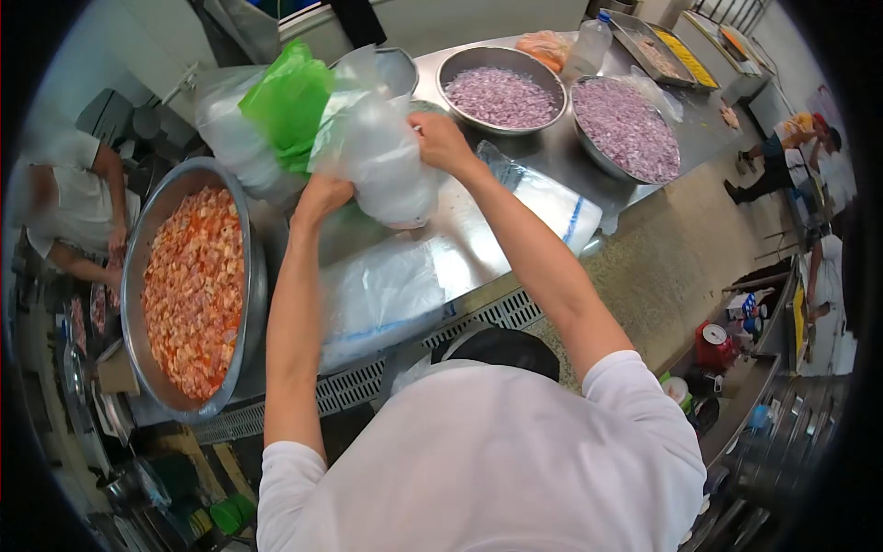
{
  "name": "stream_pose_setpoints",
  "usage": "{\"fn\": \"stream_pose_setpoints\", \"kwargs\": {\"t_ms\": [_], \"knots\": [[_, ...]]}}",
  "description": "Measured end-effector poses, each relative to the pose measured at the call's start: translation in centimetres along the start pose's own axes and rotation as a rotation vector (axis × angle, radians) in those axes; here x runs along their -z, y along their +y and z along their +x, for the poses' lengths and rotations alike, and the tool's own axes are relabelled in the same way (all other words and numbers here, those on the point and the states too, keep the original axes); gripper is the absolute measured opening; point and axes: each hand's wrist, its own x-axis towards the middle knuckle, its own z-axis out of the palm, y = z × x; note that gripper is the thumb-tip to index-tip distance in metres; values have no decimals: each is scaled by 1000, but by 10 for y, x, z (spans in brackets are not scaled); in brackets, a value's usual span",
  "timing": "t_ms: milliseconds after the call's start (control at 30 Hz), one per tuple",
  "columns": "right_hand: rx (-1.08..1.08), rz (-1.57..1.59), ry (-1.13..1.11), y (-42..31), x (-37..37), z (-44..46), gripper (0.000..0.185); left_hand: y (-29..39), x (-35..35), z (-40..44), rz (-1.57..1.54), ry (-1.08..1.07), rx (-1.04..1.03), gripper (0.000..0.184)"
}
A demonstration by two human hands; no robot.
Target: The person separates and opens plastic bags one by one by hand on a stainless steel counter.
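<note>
White shirt of the wearer is closest to cam, arms reaching fwd from it over a steel table. L hand: fingers curled in nearly all the way, gripping near side/edge of a clear plastic bag; fingertips partly hidden. R hand: also closed, thumb + fingers pinching the bag's other side, a bit higher up. So bag's btw the 2 hands, its rounded lower part hanging just R of L hand; contents whitish, can't tell what.

Green bag just beyond L hand, next to more clear plastic. L of L hand: big tub w/ chopped, reddish-orange meat. Flat stack of plastic bags on table, just nearer the body than L hand; 2nd stack below & right of R hand.

Past R hand, to the right: 2 bowls side by side, near one & far one, both w/ chopped purple-white bits. Bottle + orange bag behind those. Co-worker at far L, well apart from L hand, beyond tub.
</note>
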Motion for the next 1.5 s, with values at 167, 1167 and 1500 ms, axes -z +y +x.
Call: {"fn": "stream_pose_setpoints", "kwargs": {"t_ms": [167, 1167, 1500], "knots": [[-195, 65, -300, -20, 19, 27, 28, -16, 4, 3, 402, 123, -156, 49], [-244, -225, -396, 12, -10, 37, 16, -69, 5, 11, -246, -9, 168, 52], [-285, -363, -559, 23, -35, 32, 18, -60, -19, 8, -737, -115, 802, 57]]}}
